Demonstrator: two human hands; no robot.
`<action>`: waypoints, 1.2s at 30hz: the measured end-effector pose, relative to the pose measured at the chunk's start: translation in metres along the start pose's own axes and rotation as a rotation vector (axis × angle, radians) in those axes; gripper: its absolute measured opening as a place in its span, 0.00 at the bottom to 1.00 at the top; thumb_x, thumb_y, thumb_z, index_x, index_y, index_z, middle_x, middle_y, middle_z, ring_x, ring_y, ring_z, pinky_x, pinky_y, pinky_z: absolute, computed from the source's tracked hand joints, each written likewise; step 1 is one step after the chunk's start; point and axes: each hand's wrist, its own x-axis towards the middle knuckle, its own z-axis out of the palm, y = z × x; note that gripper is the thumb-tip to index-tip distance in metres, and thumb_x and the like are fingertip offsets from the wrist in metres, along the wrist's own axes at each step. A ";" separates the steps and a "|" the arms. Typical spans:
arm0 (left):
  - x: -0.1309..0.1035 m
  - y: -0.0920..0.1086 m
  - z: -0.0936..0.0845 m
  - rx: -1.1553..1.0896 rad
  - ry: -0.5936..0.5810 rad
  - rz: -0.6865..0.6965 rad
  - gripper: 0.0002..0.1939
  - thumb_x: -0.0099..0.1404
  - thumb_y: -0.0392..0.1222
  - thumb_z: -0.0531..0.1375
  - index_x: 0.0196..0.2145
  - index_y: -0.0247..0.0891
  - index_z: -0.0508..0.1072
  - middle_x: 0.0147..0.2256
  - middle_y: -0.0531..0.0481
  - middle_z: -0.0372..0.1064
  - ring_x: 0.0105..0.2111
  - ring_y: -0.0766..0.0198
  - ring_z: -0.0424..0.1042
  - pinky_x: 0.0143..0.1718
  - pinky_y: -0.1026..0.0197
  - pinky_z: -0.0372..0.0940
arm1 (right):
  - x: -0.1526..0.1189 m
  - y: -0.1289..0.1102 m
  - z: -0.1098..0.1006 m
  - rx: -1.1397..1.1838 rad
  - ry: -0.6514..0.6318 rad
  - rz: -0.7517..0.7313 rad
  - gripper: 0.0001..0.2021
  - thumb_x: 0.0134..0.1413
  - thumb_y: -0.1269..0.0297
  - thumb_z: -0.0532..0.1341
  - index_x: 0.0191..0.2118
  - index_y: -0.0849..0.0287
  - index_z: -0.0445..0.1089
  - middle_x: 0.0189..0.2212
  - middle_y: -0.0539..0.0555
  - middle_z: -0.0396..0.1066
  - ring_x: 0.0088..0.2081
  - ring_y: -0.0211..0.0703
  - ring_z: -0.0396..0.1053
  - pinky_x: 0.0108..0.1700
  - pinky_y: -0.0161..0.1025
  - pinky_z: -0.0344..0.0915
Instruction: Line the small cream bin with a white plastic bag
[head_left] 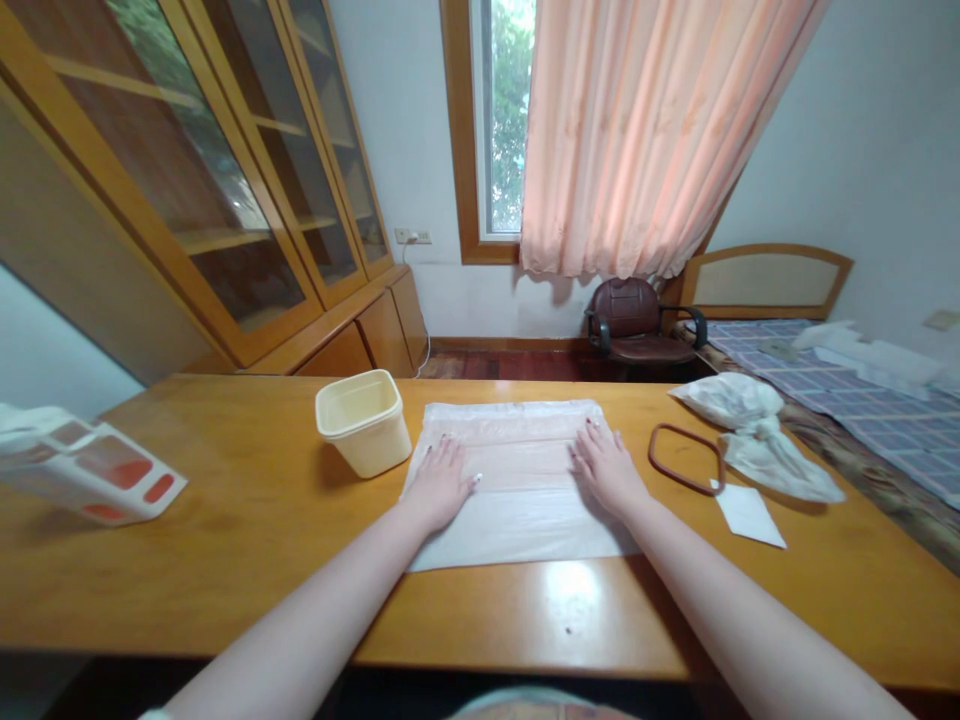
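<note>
A thin whitish plastic bag (517, 520) lies spread flat on the wooden table (247, 590), with faint creases across it. My left hand (442, 485) rests palm down on its left side, fingers spread. On the right side my right hand (606, 468) also lies flat, its fingers pointing away from me. Just left of the bag stands a cream plastic bin (367, 430), open at the top. To the right of my right hand lies a brown rounded-square ring (686, 487), one corner over a white square of paper (750, 516).
Knotted white plastic bags (780, 460) lie at the table's right edge. A white and red box-like holder (97, 470) is at the far left. Beyond the table are a glass-door cabinet (330, 270), an armchair (630, 320) and a bed (885, 390).
</note>
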 end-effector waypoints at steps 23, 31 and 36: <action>0.096 -0.039 0.016 -0.044 0.056 -0.327 0.43 0.65 0.66 0.40 0.67 0.32 0.48 0.68 0.35 0.37 0.68 0.47 0.36 0.65 0.45 0.39 | 0.097 0.037 0.023 -0.022 -0.172 0.351 0.40 0.60 0.38 0.39 0.69 0.61 0.43 0.69 0.61 0.37 0.69 0.52 0.35 0.65 0.58 0.34; 0.109 -0.025 0.012 -0.051 0.079 -0.510 0.41 0.68 0.58 0.40 0.65 0.17 0.48 0.66 0.26 0.38 0.67 0.41 0.38 0.64 0.41 0.39 | 0.098 0.034 0.015 -0.112 -0.085 0.410 0.39 0.61 0.43 0.42 0.68 0.69 0.43 0.69 0.66 0.36 0.69 0.58 0.30 0.64 0.62 0.28; 0.120 0.013 0.011 -0.046 0.096 0.006 0.34 0.69 0.51 0.43 0.67 0.29 0.46 0.69 0.39 0.33 0.68 0.51 0.32 0.66 0.45 0.29 | 0.106 -0.023 0.018 -0.043 -0.019 -0.003 0.29 0.66 0.56 0.42 0.67 0.66 0.47 0.69 0.62 0.40 0.69 0.50 0.33 0.66 0.54 0.31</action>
